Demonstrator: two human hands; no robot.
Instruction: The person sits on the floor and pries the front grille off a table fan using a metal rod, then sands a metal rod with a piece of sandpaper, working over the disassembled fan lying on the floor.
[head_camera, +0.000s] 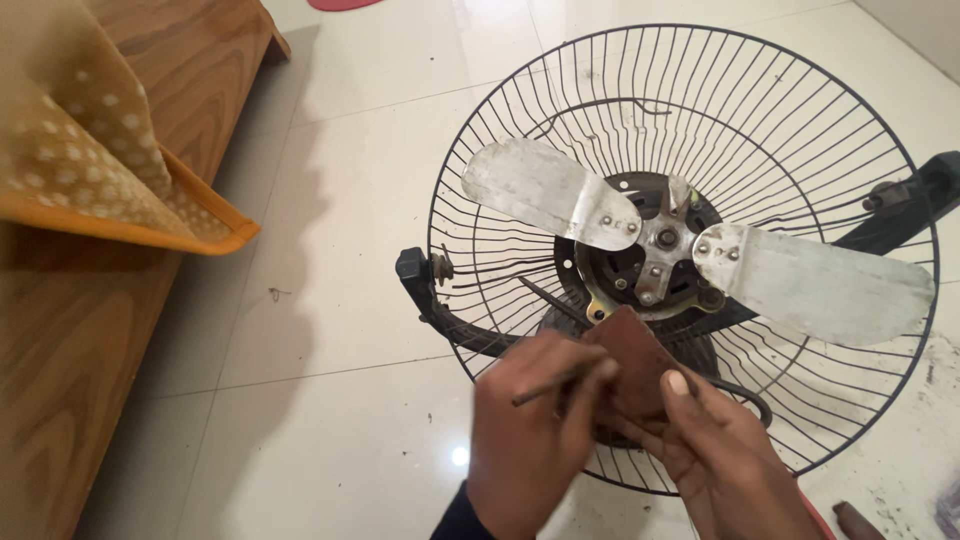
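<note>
A floor fan lies face up on the tiles, its black wire guard (800, 110) open at the front. Two bare metal blades (545, 190) (820, 280) are riveted to a hub (665, 238). A third blade, brown and rusty (640, 360), points toward me. My left hand (530, 440) pinches a thin dark rod-like tool (550, 385) against that blade's near edge. My right hand (725, 450) grips the rusty blade from the right, thumb on top. What kind of tool it is cannot be told.
The fan's black U-shaped stand (415, 275) reaches around the guard to the right side (930, 185). A wooden bed frame (70, 340) with an orange dotted cloth (90, 160) hanging over it fills the left. Dirt specks lie on the tiles at lower right (930, 480).
</note>
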